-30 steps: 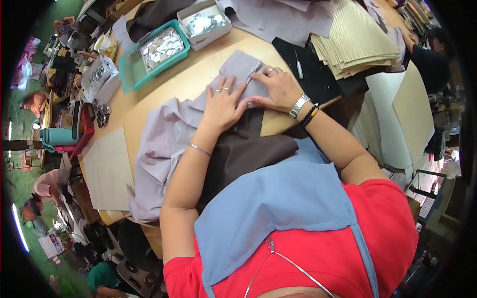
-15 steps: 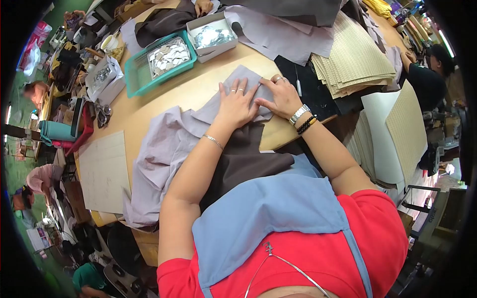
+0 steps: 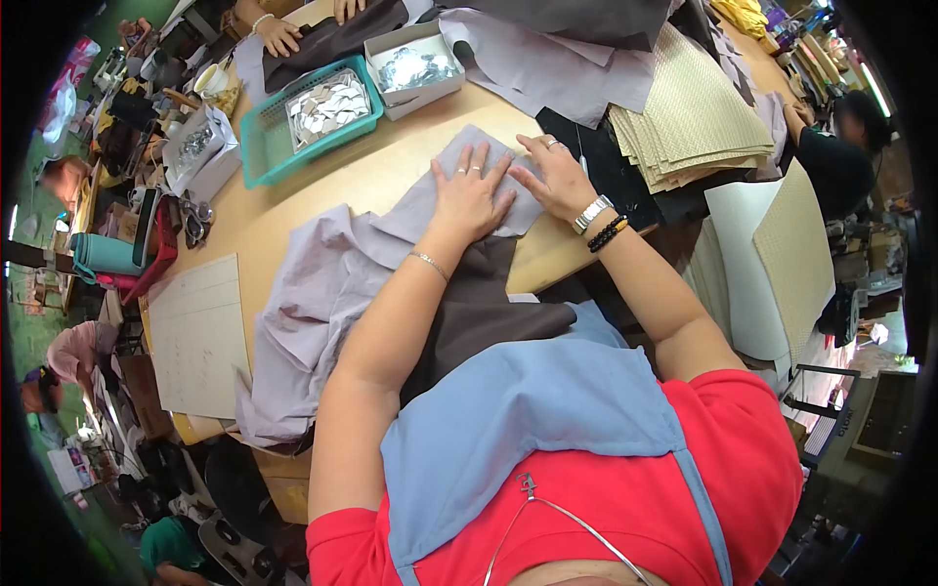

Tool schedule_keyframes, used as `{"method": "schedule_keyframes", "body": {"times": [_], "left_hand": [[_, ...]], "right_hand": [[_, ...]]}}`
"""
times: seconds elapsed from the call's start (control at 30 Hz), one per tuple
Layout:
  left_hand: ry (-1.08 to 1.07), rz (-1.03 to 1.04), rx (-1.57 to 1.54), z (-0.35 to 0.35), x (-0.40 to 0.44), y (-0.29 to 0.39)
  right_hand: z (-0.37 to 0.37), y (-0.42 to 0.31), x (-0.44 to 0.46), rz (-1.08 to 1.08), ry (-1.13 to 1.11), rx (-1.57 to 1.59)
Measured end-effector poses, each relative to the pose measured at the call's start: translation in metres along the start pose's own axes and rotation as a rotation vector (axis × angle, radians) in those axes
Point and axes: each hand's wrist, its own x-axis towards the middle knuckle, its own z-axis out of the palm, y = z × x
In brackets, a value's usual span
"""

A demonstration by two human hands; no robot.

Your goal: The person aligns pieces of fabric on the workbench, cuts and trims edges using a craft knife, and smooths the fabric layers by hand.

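The person's left hand (image 3: 472,200) lies flat with fingers spread on the grey cloth (image 3: 318,278), which is bunched into folds toward the near side of the table (image 3: 293,205), while the right hand (image 3: 559,184), loosely open, is at the cloth's far right edge, contact unclear. Beyond them, a teal basket (image 3: 313,154) of pale pieces (image 3: 330,105) stands beside a box (image 3: 422,101) of shiny bits (image 3: 418,68), with gold sheets (image 3: 679,112) stacked to the right and a co-worker's hand (image 3: 279,37) by dark fabric (image 3: 332,47).
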Motion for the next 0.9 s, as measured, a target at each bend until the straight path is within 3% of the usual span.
{"method": "schedule_keyframes", "body": {"times": [0.1,0.2,0.6,0.9], "left_hand": [[-0.015,-0.02,-0.003,0.0,-0.001,0.001],[-0.015,-0.026,-0.009,-0.001,-0.001,0.001],[-0.041,-0.027,0.116,-0.012,-0.028,0.002],[-0.04,-0.066,0.159,-0.026,-0.062,0.005]], "right_hand": [[0.0,-0.004,-0.002,-0.145,0.025,0.191],[-0.002,-0.007,-0.005,-0.155,-0.09,0.091],[-0.004,0.002,-0.002,-0.32,-0.161,-0.16],[-0.018,-0.024,-0.003,-0.238,-0.387,-0.31]]}}
